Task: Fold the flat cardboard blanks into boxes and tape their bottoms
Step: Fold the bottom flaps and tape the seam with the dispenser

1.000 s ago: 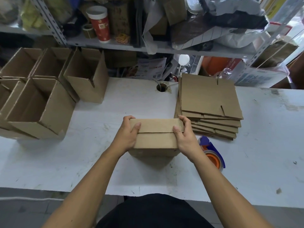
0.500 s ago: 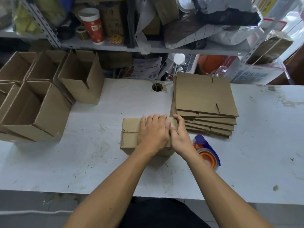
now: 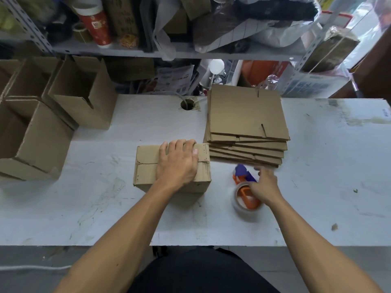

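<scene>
Finished boxes (image 3: 31, 132) are sitting open-side-up, well to the left of the left hand, out of the way.

Left hand (image 3: 178, 163) is lying palm-down on the upturned box (image 3: 148, 166), fingers curling over its far edge and pinning both bottom flaps shut. It's covering the right half of the seam (image 3: 146, 163). Risk: tape has to run along that seam, so the hand is sitting in the tape path. If it's lifting before the tape is anchored, the flaps are likely springing back open; if it's sliding left to make room, the box may be skidding on the counter (image 3: 317, 187), since nothing else is bracing it.

Right of that hand, touching the box's far right corner, the stack of flat blanks (image 3: 247, 119) is crowding the end of the seam. A dispenser pulled off that end could be catching the stack's edge or dragging blanks.

Right hand (image 3: 264, 187) is reaching onto the tape dispenser (image 3: 246, 195), which is lying on the counter just right of the box. The hand is motion-blurred, so I can't tell whether it's gripping the handle yet or only touching it. Risk: a partial grab is knocking the dispenser away or picking it up skewed, so tape is landing off the seam or wrinkling.
</scene>
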